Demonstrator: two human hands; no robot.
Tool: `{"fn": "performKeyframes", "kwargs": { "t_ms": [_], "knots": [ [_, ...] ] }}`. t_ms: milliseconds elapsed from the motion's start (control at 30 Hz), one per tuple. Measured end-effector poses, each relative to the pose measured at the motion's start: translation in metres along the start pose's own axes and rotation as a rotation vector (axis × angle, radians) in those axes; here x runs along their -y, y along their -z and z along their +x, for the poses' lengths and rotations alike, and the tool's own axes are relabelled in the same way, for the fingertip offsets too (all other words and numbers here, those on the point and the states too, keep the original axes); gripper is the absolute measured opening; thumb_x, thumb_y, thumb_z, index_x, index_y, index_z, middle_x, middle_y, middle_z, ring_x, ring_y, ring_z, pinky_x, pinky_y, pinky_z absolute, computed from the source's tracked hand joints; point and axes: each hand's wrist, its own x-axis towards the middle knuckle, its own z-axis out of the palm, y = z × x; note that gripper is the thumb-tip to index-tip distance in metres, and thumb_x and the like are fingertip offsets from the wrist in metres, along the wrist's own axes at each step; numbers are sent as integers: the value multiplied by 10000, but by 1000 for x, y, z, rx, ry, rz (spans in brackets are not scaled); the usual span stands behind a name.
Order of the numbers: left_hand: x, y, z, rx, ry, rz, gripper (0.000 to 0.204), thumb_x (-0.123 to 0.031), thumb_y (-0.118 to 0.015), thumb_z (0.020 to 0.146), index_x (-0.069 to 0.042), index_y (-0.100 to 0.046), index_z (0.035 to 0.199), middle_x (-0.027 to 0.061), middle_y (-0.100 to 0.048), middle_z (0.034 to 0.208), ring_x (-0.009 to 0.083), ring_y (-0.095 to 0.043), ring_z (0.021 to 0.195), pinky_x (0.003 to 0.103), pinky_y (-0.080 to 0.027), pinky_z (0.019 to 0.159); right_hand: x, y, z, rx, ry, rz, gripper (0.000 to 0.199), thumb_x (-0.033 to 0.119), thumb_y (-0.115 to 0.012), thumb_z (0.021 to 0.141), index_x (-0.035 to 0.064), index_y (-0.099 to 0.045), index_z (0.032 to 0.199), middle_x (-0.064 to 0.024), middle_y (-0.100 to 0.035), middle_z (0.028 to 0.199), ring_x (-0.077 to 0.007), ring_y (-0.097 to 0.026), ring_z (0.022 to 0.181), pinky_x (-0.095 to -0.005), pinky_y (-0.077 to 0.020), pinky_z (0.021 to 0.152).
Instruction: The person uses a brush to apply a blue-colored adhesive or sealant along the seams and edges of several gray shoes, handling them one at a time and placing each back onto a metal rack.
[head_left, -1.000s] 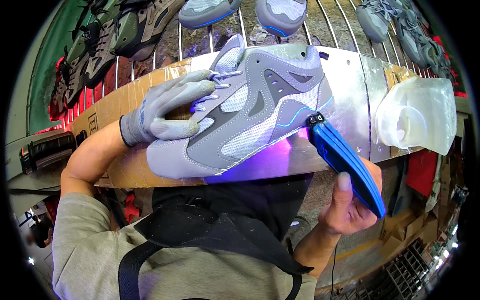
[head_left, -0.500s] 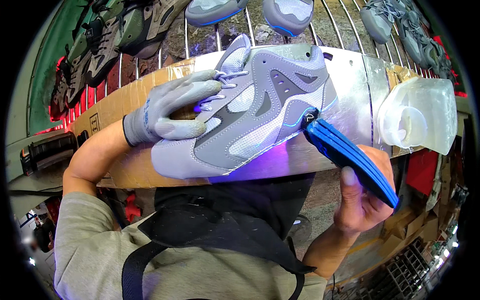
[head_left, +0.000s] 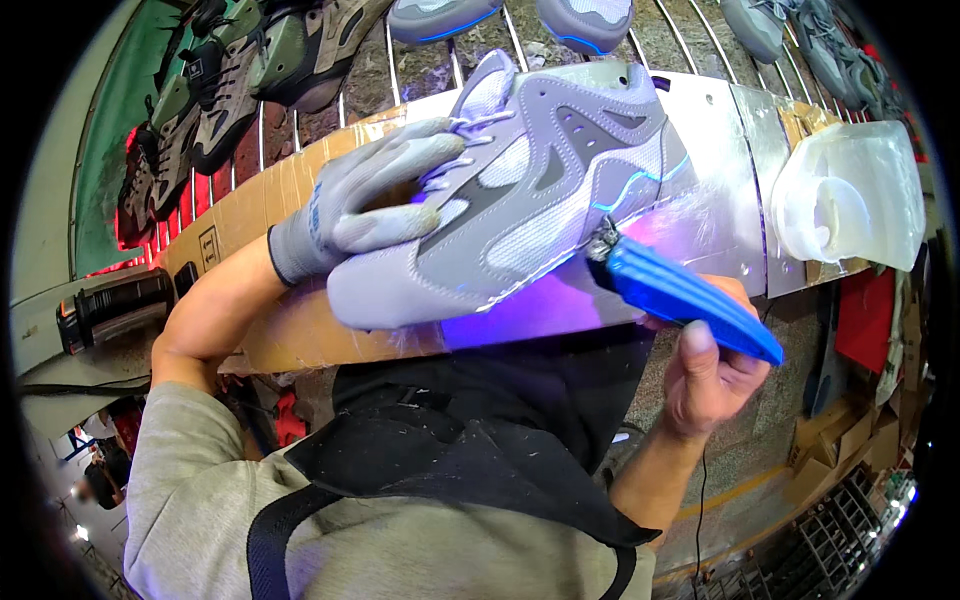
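Observation:
A grey shoe upper [head_left: 520,215] with mesh panels and a thin blue line at the heel lies on its side, toe to the left. Gloved in grey, my left hand [head_left: 375,195] grips it over the laces, with the fingers at the tongue and the thumb on the toe side. Bare fingers of my right hand [head_left: 708,375] wrap round a blue-handled brush [head_left: 690,295]. The brush's dark, wet-looking head meets the lower stitched edge of the upper near the heel. Purple light glows on the metal plate [head_left: 735,215] beneath.
A translucent plastic tub [head_left: 865,195] stands at the right end of the board, whose left side is taped cardboard [head_left: 265,165]. Beyond it, brown shoes [head_left: 225,110] and grey shoes [head_left: 585,22] rest on a rack of metal bars [head_left: 455,65]. A black tool [head_left: 115,305] lies far left.
The brush head has moved from the heel's side panel down to the lower stitched edge. The upper sits slightly higher and further right in view, with my left hand still on it.

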Motion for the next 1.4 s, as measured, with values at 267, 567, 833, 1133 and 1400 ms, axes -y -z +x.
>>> {"fn": "performKeyframes", "kwargs": {
  "t_ms": [267, 567, 833, 1133, 1400],
  "knots": [
    [-10, -2, 15, -56, -14, 77, 471, -150, -730, 848, -115, -574, 1292, 289, -546, 1399, 496, -619, 1200, 502, -576, 923, -9, -37, -55, -138, 274, -454, 252, 65, -745, 892, -70, -690, 1099, -181, -706, 985, -254, -687, 855, -352, -547, 810],
    [-13, 0, 15, -38, -3, 78, 489, -152, -722, 851, -146, -580, 1319, 295, -539, 1404, 485, -620, 1194, 506, -560, 939, 28, -32, -21, -2, 330, -564, 246, -44, -764, 822, -69, -713, 1061, -191, -722, 984, -275, -698, 882, -338, -552, 803],
    [-13, 0, 12, -51, -8, 80, 484, -112, -706, 819, -141, -656, 1299, 269, -547, 1414, 447, -632, 1189, 459, -571, 919, 60, -18, 25, 365, 430, -719, 305, 7, -806, 751, -43, -717, 1038, -194, -720, 903, -297, -718, 789, -330, -564, 695],
    [-14, 1, 12, -48, -19, 76, 495, -118, -695, 829, -139, -634, 1320, 275, -543, 1416, 467, -624, 1192, 466, -570, 920, 52, -23, 3, 344, 387, -624, 274, 41, -820, 771, -44, -719, 1012, -193, -729, 893, -303, -725, 792, -340, -577, 710],
    [-15, -1, 12, -117, -21, 27, 493, -141, -706, 842, -130, -613, 1326, 285, -540, 1411, 482, -618, 1205, 491, -571, 922, 32, -3, -2, -177, 24, -306, 225, 20, -728, 914, -90, -670, 1101, -159, -710, 977, -196, -702, 807, -315, -619, 751]
  ]
}}
